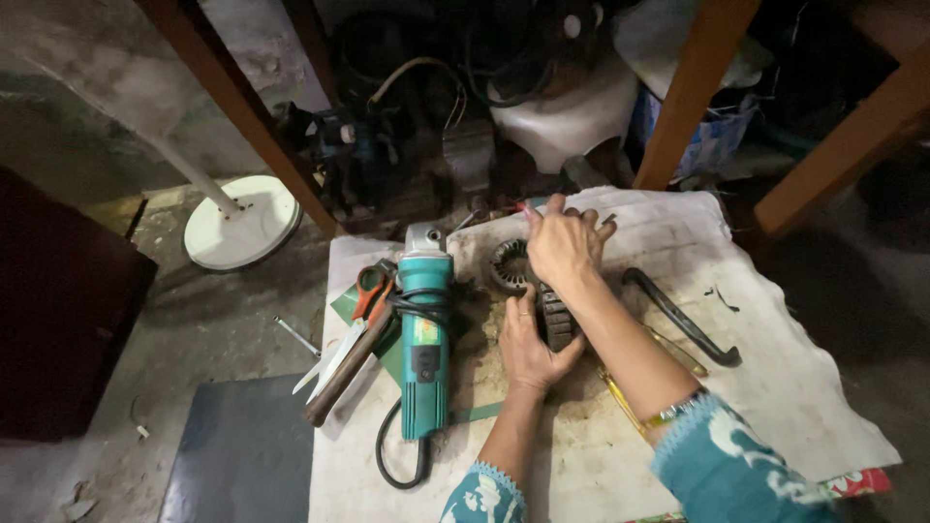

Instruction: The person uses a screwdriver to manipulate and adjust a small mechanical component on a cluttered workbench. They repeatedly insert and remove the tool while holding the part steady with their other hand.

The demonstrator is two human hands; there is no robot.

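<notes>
A dark, ribbed metal motor core (557,320) lies on a stained white cloth (775,378). My left hand (528,349) grips its near end from the left. My right hand (565,244) is closed over its far end, fingers curled, beside a round toothed ring part (506,263). Thin red wires (518,207) stick out just beyond my right hand's fingertips. What lies under the right palm is hidden.
A teal angle grinder (423,334) with a black cord lies left of my hands. Orange-handled scissors (363,295) and a wooden-handled tool (341,380) sit further left. A black curved bar (683,318) and yellow-handled screwdrivers (620,399) lie right. Wooden legs (693,87) and clutter stand behind.
</notes>
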